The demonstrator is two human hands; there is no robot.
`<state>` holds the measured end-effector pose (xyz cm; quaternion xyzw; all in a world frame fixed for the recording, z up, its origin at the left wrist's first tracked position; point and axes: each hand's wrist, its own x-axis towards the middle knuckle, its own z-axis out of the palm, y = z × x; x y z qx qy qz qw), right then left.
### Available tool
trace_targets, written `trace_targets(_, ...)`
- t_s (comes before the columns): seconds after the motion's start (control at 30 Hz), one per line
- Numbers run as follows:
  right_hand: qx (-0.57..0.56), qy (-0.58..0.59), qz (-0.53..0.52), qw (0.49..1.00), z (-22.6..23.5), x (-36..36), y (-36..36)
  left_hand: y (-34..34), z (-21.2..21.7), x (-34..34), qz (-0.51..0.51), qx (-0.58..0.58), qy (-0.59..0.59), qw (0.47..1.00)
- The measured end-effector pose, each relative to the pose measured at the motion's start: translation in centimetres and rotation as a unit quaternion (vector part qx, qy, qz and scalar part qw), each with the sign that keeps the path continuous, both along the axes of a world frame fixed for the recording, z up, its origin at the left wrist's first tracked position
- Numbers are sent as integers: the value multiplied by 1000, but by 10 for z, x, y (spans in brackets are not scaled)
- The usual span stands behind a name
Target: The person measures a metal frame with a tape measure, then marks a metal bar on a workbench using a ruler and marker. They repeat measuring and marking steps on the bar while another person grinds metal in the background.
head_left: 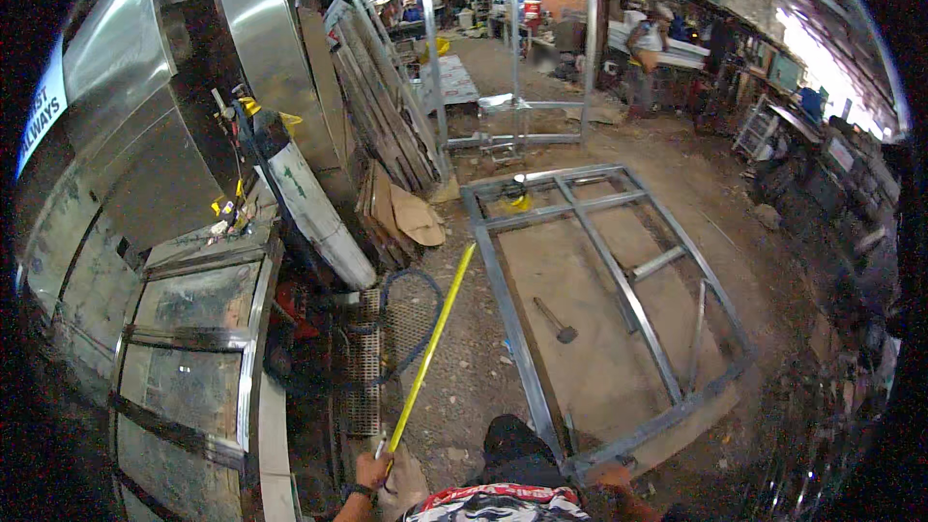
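Two hands showed at the lower edge of the head view. The left hand (370, 471) gripped the near end of a yellow tape measure blade (432, 343), its fingers curled tight around the tape, with a dark band on the wrist. The blade ran up and to the right over the dirt floor (464, 367), and its far end reached the near-left corner of a steel frame (619, 300). The right hand (613, 477) rested at the nearest corner of that frame, touching the metal; whether its fingers were spread or closed I could not tell, as it sat small and dim at the edge.

The frame lay flat on the floor, a rectangle of grey tube with cross members inside. A hammer (555, 320) lay inside it on the ground, apart from both hands. A yellow object (518, 200) sat near its far end. A second frame (510, 48) stood upright beyond it. To the left were curved sheet-metal panels (193, 348), leaning boards (382, 97), a perforated metal strip (362, 362) and a dark hose loop (411, 314). Another person (646, 53) stood far off in the workshop.
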<state>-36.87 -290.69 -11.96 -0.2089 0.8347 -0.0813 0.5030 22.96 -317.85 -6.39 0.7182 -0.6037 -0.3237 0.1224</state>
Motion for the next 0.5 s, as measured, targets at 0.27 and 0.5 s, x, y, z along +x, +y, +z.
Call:
trace_targets(0.27, 43, -7, -44, 998, -53, -76, -222, -294, 0, -111, -21, 68, -165, 984)
trace_targets(0.5, -151, 158, 62, 974, -33, -200, -621, -533, 46, -223, -112, 37, -139, 983)
